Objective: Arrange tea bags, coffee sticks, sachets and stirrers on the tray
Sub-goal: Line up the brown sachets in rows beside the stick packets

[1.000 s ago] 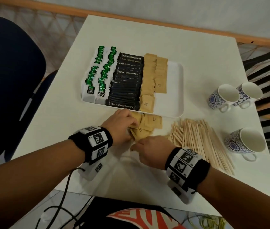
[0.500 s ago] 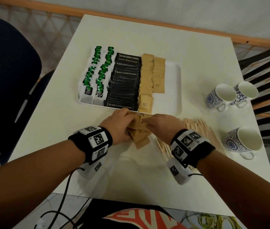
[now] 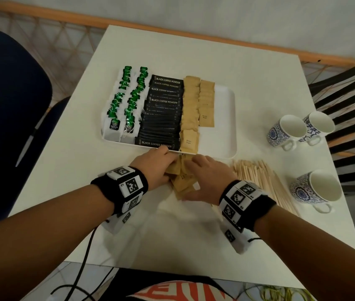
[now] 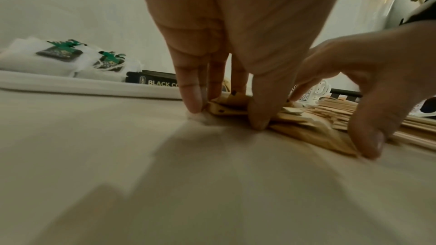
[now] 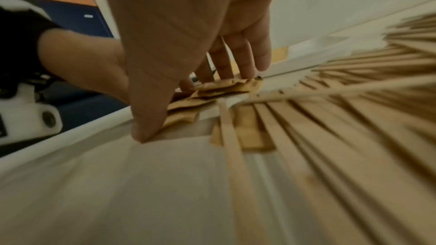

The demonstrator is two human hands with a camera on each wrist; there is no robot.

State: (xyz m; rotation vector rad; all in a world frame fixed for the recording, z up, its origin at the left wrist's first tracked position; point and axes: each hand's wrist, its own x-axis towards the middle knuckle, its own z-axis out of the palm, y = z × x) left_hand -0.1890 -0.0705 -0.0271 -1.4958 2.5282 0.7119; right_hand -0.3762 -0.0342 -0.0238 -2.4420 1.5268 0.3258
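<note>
A loose pile of brown sugar sachets (image 3: 183, 184) lies on the table just in front of the white tray (image 3: 222, 118). My left hand (image 3: 171, 164) pinches the pile's left end between thumb and fingers (image 4: 191, 103). My right hand (image 3: 194, 181) arches over the pile, thumb at its near end and fingers at the far end by the tray rim. On the tray lie rows of green tea bags (image 3: 126, 101), black coffee sticks (image 3: 163, 114) and two columns of brown sachets (image 3: 191, 111). Wooden stirrers (image 3: 265, 183) lie heaped right of my right hand. One sachet (image 5: 250, 129) lies under the stirrers.
Three blue-patterned cups (image 3: 289, 131) (image 3: 319, 124) (image 3: 317, 190) stand at the table's right edge. A blue chair (image 3: 9, 105) stands to the left, a black slatted chair (image 3: 350, 94) to the right. The tray's right strip holds nothing.
My right hand has moved from the near side of the pile up over it towards the tray rim. The sachets are bunched closer between both hands.
</note>
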